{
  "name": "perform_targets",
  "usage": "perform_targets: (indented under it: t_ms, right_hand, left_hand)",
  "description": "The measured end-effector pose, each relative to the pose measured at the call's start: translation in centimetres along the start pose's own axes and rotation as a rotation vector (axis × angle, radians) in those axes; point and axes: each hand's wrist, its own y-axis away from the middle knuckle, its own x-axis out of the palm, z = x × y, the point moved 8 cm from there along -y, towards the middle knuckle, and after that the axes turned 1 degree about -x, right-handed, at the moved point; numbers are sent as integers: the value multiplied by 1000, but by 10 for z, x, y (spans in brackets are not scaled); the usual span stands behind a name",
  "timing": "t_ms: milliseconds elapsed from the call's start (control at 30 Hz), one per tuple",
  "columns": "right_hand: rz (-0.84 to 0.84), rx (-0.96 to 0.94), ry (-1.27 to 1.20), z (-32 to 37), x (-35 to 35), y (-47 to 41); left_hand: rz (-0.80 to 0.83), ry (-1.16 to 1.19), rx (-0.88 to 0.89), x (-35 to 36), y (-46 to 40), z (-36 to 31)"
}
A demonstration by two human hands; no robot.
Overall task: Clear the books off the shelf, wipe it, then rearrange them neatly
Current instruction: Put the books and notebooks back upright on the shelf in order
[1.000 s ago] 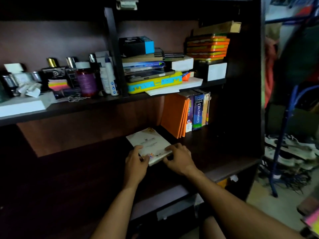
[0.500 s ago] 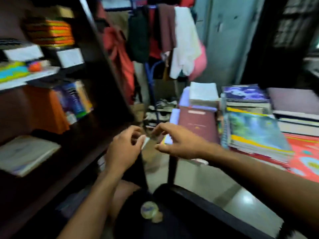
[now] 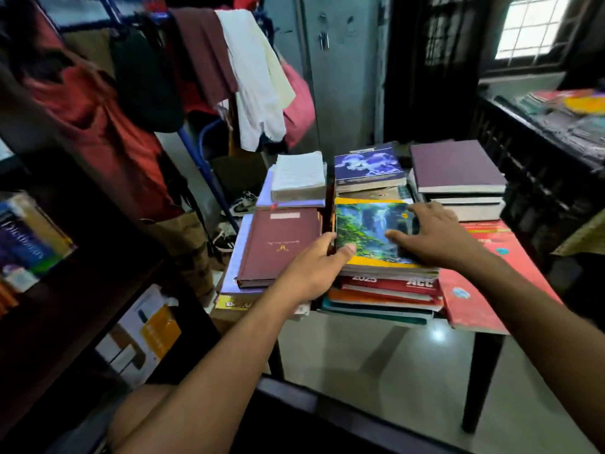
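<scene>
Both hands reach to a waterfall-cover book (image 3: 370, 234) topping a stack on a dark worktop (image 3: 484, 342). The left hand (image 3: 314, 270) holds the book's near left edge, thumb on the cover, a narrow grip. The right hand (image 3: 435, 237) lies flat on the cover, fingers spread wide. A maroon book (image 3: 278, 247) lies just left.

Dark-legged table (image 3: 481, 371) buried under book stacks (image 3: 386, 290), red book (image 3: 484, 290) flat at the right edge

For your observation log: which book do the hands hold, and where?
The waterfall-cover book: left hand grips its near left edge, right hand rests on the cover.
</scene>
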Motion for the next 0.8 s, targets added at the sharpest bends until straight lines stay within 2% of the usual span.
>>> perform_targets:
  t_ms: [67, 200, 367, 533, 633, 800]
  right_hand:
    - [38, 58, -15, -13, 3, -3]
    - [76, 70, -153, -14, 3, 3]
    - [113, 23, -8, 7, 1, 12]
    - [107, 9, 179, 26, 7, 21]
    - [140, -119, 1, 63, 13, 29]
    - [151, -494, -324, 179, 27, 47]
  left_hand:
    - [-10, -31, -19, 3, -6, -1]
    - [-5, 172, -130, 3, -14, 14]
    - [-55, 298, -211, 8, -17, 17]
    - [-32, 579, -319, 8, 7, 18]
    - [-94, 704, -271, -15, 35, 28]
    - [-381, 878, -99, -100, 101, 68]
